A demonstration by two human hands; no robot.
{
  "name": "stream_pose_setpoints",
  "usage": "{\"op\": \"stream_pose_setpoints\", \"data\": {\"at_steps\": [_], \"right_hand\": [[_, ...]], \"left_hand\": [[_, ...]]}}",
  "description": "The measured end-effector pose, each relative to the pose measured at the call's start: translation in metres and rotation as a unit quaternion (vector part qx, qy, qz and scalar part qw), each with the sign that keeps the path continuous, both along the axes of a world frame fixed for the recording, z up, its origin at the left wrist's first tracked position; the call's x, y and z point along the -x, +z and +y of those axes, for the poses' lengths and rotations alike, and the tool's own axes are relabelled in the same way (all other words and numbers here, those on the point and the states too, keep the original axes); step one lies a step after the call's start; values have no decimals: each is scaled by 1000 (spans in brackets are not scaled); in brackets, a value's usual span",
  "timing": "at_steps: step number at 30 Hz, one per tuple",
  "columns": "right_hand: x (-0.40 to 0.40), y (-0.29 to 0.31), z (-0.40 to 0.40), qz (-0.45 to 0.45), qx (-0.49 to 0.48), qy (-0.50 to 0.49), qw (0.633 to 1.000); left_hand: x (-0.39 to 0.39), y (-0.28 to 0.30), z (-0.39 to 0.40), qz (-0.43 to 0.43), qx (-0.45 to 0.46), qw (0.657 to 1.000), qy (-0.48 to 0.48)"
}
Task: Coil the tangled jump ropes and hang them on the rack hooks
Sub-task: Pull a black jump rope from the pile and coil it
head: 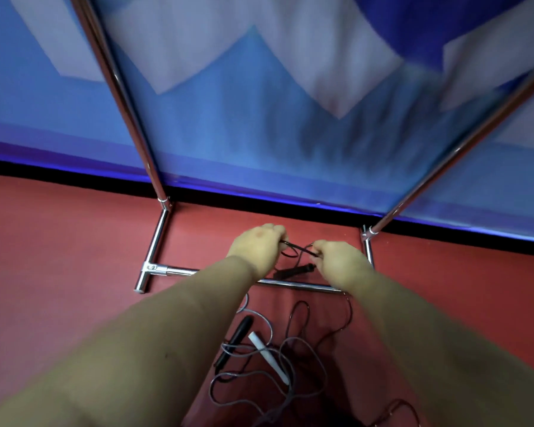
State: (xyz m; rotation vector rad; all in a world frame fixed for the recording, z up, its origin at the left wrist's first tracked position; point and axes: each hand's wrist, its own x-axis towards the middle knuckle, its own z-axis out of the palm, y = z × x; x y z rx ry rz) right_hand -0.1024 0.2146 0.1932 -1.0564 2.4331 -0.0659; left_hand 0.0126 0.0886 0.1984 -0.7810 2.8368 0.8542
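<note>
My left hand (pixel 256 246) and my right hand (pixel 341 261) are raised over the rack's base, and each grips the thin dark cord of a black jump rope (pixel 296 249) stretched between them. A black handle (pixel 293 270) of that rope hangs just below the hands. On the red floor under my forearms lies a tangle of ropes (pixel 278 359): a grey cord, a white handle (pixel 269 355) and a black handle (pixel 235 340). The chrome rack (pixel 154 238) stands in front of me; its hooks are out of view.
The rack's two chrome uprights (pixel 127 106) rise left and right towards the top of the frame, joined by a low crossbar (pixel 290 284). Behind it a blue and white padded wall (pixel 259 134) meets the red floor (pixel 59 257) along a black strip.
</note>
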Motion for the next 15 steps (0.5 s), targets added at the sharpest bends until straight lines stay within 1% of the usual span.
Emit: {"op": "stream_pose_setpoints", "data": {"at_steps": [3, 5, 7, 9, 11, 12, 13, 14, 15], "right_hand": [[-23, 46, 19, -36, 103, -67, 992], [-48, 75, 29, -102, 162, -111, 975], [-76, 103, 37, -172, 215, -140, 951], [-103, 130, 49, -196, 269, -147, 931], [-131, 157, 67, -213, 327, -160, 907], [-147, 170, 77, -233, 367, -182, 882], [-162, 182, 89, -263, 411, -215, 846], [-179, 194, 102, -295, 453, -251, 803], [-195, 204, 114, -320, 490, -284, 759]], "left_hand": [[-22, 41, 22, 64, -47, 994, 81], [-41, 67, 38, 79, -75, 988, 113], [-60, 90, 52, 74, -97, 986, 114], [-78, 112, 66, 66, -125, 984, 109], [-98, 133, 85, 70, -178, 976, 107], [-110, 145, 97, 79, -211, 969, 102], [-123, 155, 109, 91, -246, 961, 92], [-138, 164, 121, 108, -274, 953, 74], [-153, 171, 133, 130, -282, 949, 54]]}}
